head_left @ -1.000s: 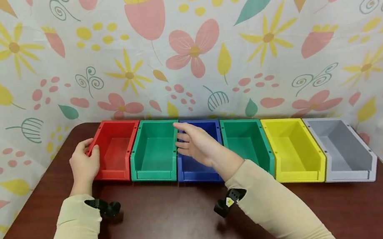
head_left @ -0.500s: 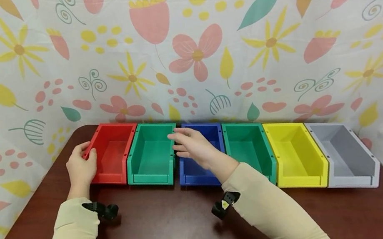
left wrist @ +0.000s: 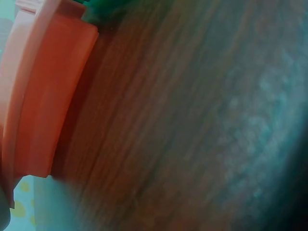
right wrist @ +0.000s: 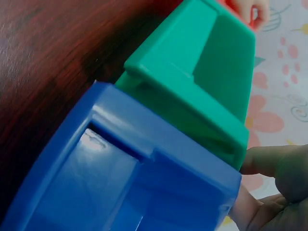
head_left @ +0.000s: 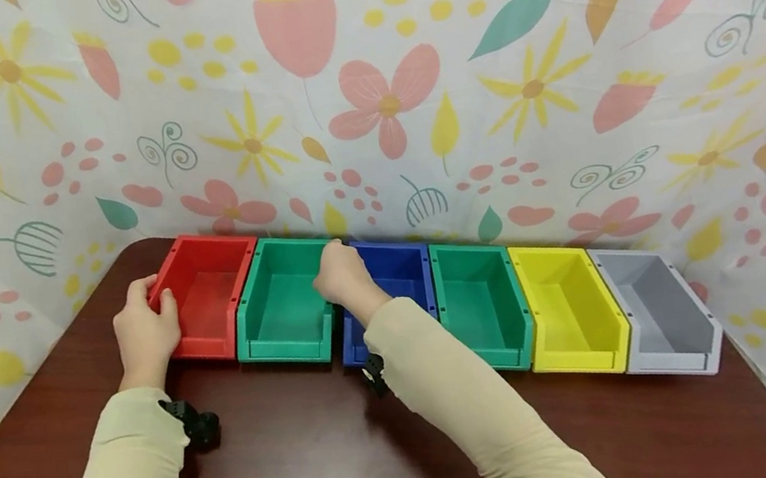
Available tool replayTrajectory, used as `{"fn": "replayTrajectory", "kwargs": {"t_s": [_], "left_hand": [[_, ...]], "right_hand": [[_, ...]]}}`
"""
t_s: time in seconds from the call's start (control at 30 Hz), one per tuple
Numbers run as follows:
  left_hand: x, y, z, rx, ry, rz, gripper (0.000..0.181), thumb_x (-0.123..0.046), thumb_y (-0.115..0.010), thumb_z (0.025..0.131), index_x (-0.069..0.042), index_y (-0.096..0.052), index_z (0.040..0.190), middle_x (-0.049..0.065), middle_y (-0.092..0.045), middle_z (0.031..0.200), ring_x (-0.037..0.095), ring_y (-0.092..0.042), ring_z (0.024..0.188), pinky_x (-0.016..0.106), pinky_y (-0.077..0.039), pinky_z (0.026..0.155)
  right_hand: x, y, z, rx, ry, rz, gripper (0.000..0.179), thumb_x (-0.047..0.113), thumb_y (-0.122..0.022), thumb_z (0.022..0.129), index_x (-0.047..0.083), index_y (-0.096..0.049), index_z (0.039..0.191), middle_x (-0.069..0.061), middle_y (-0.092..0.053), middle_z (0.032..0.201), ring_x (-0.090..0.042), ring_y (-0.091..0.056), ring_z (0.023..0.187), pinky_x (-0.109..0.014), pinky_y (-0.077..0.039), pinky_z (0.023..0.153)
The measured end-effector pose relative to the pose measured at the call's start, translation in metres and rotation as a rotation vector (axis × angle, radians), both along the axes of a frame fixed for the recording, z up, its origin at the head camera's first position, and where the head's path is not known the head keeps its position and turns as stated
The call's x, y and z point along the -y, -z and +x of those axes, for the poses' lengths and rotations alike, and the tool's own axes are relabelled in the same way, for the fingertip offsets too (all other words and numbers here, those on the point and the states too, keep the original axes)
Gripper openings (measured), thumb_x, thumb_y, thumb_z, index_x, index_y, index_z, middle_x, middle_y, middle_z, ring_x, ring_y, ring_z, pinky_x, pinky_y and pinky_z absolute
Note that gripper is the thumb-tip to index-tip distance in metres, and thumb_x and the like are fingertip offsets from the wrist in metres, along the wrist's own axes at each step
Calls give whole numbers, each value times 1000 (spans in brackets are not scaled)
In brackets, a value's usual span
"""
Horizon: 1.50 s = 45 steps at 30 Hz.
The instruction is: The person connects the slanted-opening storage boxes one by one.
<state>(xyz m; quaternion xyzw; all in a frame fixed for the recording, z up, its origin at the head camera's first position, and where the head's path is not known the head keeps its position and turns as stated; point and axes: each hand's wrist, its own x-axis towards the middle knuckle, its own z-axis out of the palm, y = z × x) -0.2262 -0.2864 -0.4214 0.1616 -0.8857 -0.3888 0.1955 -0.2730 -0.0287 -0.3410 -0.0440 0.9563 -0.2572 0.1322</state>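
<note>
My left hand (head_left: 145,328) grips the left rim of a red plastic bin (head_left: 209,289) at the left end of a row. Its thumb lies on the inner side and its fingers outside. Beside it stands a green bin (head_left: 283,302). My right hand (head_left: 345,272) is curled over that bin's right rear rim, next to the blue bin (head_left: 397,275); most fingertips are hidden in the head view. In the right wrist view, a finger (right wrist: 262,160) meets the green bin's rear corner, and another reaches behind the blue rim. A narrow gap separates green and blue at the front.
Further right in the row stand a second green bin (head_left: 483,307), a yellow bin (head_left: 570,309) and a grey bin (head_left: 661,311). A flowered cloth (head_left: 375,37) hangs behind and at the sides. Brown wood tabletop (head_left: 290,457) extends in front of the row.
My right hand has gone from spread fingers to curled ones at the rim between green and blue. The red and green bins have shifted left, opening a gap beside the blue bin.
</note>
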Motion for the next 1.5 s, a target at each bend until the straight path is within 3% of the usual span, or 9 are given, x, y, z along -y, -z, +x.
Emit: {"fn": "replayTrajectory", "kwargs": {"t_s": [0.07, 0.13, 0.2, 0.37, 0.47, 0.57, 0.77, 1.17, 1.5], "left_hand": [[0, -1, 0, 19, 7, 8, 47, -26, -40, 99, -6, -39, 141, 29, -55, 127, 45, -55, 107, 58, -45, 93], [-2, -1, 0, 31, 11, 14, 47, -26, -40, 99, -6, -39, 141, 29, -54, 128, 45, -55, 108, 58, -45, 93], [-5, 0, 0, 36, 11, 14, 47, -25, -40, 99, -5, -39, 141, 29, -54, 127, 45, -55, 107, 58, -45, 93], [-13, 3, -1, 38, 19, 17, 47, -24, -41, 98, -5, -38, 141, 29, -54, 127, 45, -55, 107, 58, -45, 93], [-18, 3, -2, 33, 25, 17, 47, -24, -41, 99, -6, -38, 142, 28, -54, 127, 45, -55, 107, 58, -45, 93], [-21, 1, -4, 30, 32, 20, 47, -25, -41, 99, -6, -38, 142, 28, -54, 127, 44, -55, 106, 58, -45, 93], [-24, 0, -5, 22, 24, 32, 45, -24, -43, 98, -8, -41, 140, 27, -56, 127, 43, -56, 106, 56, -46, 94], [-25, 1, -2, 19, 12, 23, 44, -23, -43, 98, -7, -42, 139, 27, -57, 125, 43, -57, 105, 56, -46, 94], [-27, 3, 0, 6, 4, 12, 43, -24, -42, 99, -7, -43, 138, 26, -58, 124, 42, -59, 105, 55, -47, 93]], "right_hand": [[0, 0, -2, -5, 8, 15, 13, 12, -55, 92, 1, -60, 97, 1, -26, 49, -13, -27, 41, -25, -29, 41], [-4, 1, -5, 4, 31, 2, 28, 14, -57, 92, 10, -46, 66, 1, -25, 48, -14, -29, 40, -25, -31, 41], [-10, 2, -6, 20, 55, -36, 39, 17, -58, 91, 14, -34, 60, 1, -26, 48, -14, -31, 41, -26, -33, 42], [-32, 6, -8, 51, 156, -249, 9, 14, -57, 91, 6, -54, 88, -1, -38, 52, -15, -41, 43, -26, -41, 45], [-44, 6, -8, 72, 202, -405, 35, 8, -55, 89, 3, -56, 124, -5, -52, 66, -14, -43, 47, -26, -43, 46], [-51, 5, -9, 97, 222, -497, 53, 5, -53, 88, 6, -45, 140, -11, -62, 93, -15, -47, 54, -26, -44, 48], [-53, 2, -9, 113, 233, -504, 58, 7, -54, 90, 7, -37, 145, -16, -54, 128, -18, -56, 71, -26, -49, 55], [-50, 3, -4, 110, 235, -464, 57, 10, -55, 91, 8, -37, 145, -15, -55, 127, -21, -61, 82, -30, -54, 65], [-53, 0, -4, 105, 209, -497, 57, 8, -55, 89, 6, -39, 144, -15, -52, 132, -19, -61, 76, -31, -56, 66]]}}
